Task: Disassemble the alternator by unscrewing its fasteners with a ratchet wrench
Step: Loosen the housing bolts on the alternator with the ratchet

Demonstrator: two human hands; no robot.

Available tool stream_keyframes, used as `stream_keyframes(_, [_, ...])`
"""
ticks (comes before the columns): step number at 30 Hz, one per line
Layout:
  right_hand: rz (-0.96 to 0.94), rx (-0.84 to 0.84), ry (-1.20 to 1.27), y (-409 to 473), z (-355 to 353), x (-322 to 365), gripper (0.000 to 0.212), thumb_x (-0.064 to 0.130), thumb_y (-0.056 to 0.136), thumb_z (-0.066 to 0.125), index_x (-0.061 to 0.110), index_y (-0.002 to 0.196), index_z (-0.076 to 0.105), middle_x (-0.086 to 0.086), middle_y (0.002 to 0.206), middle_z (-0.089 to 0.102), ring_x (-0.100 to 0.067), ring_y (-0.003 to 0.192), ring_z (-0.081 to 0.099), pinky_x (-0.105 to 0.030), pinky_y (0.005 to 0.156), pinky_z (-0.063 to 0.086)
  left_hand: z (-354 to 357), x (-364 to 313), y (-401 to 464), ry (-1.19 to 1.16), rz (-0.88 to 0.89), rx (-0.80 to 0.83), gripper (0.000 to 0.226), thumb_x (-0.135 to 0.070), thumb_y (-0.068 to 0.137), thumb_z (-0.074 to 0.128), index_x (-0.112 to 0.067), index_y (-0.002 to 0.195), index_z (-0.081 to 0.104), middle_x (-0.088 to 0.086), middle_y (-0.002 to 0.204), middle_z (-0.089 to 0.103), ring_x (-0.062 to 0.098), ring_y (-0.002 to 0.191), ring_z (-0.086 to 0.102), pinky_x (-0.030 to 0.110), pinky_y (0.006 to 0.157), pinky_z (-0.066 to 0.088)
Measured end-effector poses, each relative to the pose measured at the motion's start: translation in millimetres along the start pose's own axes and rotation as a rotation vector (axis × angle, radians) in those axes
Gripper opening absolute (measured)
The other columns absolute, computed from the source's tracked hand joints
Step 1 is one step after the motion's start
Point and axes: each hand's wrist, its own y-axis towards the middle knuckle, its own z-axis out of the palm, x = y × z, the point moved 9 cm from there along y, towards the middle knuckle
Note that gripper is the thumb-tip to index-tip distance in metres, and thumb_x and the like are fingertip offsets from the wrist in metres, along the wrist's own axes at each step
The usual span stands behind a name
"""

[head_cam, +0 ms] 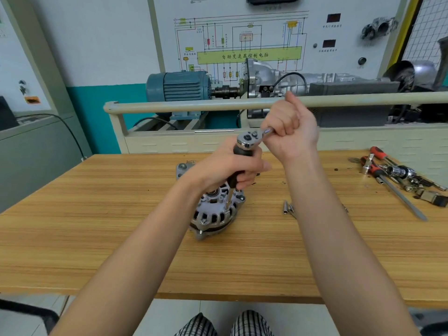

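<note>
A silver alternator (213, 214) stands on the wooden table (97, 214), its slotted housing facing up. A chrome ratchet wrench (249, 139) sits on top of a black-handled extension bar (232, 187) that runs down to a fastener on the housing. My left hand (230, 168) grips the black handle of the extension, just above the alternator. My right hand (288, 124) is curled round the ratchet's handle, up and to the right of the ratchet head. Most of that handle is hidden in my fist.
Loose bolts (288, 208) lie on the table right of the alternator. Screwdrivers, sockets and other tools (397, 175) are scattered at the far right. A rail (218, 105) and a training bench with a blue motor (179, 86) stand behind the table.
</note>
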Motion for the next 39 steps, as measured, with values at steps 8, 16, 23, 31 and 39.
stream_keyframes(8, [-0.507, 0.056, -0.173, -47.8, 4.9, 15.1, 0.061, 0.02, 0.101, 0.03, 0.019, 0.039, 0.033, 0.006, 0.035, 0.022, -0.009, 0.03, 0.017, -0.022, 0.036, 0.016, -38.2, 10.8, -7.7, 0.018, -0.025, -0.629, 0.051, 0.003, 0.085, 0.055, -0.023, 0.043, 0.044, -0.004, 0.043, 0.034, 0.012, 0.039, 0.027, 0.02, 0.044, 0.025])
stream_keyframes(16, [-0.619, 0.118, -0.341, -66.1, 19.3, 12.0, 0.061, 0.02, 0.1, 0.029, 0.019, 0.04, 0.033, 0.006, 0.035, 0.022, -0.01, 0.033, 0.014, -0.021, 0.038, 0.018, -35.1, 5.4, -11.7, 0.127, 0.072, -0.579, 0.039, 0.003, 0.081, 0.062, -0.014, 0.052, 0.043, -0.007, 0.042, 0.041, 0.008, 0.039, 0.036, 0.017, 0.043, 0.034])
stream_keyframes(23, [-0.044, -0.013, -0.014, -3.1, 1.5, 4.8, 0.06, 0.025, 0.1, 0.032, 0.023, 0.04, 0.026, 0.009, 0.037, 0.011, -0.005, 0.034, 0.006, -0.02, 0.033, 0.01, -5.7, 4.0, 2.0, 0.032, -0.055, -0.076, 0.044, -0.005, 0.085, 0.062, -0.015, 0.047, 0.041, -0.004, 0.041, 0.033, 0.011, 0.036, 0.028, 0.022, 0.041, 0.023])
stream_keyframes(31, [-0.728, 0.096, -0.336, -70.6, 17.0, 11.2, 0.061, 0.018, 0.101, 0.029, 0.02, 0.04, 0.033, 0.007, 0.036, 0.022, -0.01, 0.033, 0.015, -0.023, 0.038, 0.019, -40.1, 4.6, -14.8, 0.107, 0.021, -0.846, 0.037, 0.004, 0.079, 0.057, -0.014, 0.055, 0.036, -0.007, 0.045, 0.031, 0.01, 0.045, 0.025, 0.023, 0.046, 0.024])
stream_keyframes(39, [-0.442, 0.056, -0.19, -43.9, 8.2, 14.9, 0.061, 0.019, 0.099, 0.032, 0.018, 0.038, 0.032, 0.006, 0.033, 0.021, -0.008, 0.031, 0.013, -0.021, 0.034, 0.016, -25.5, 1.7, -5.6, 0.132, -0.004, -0.279, 0.032, 0.002, 0.082, 0.063, -0.006, 0.055, 0.047, 0.002, 0.044, 0.044, 0.016, 0.039, 0.039, 0.021, 0.049, 0.041])
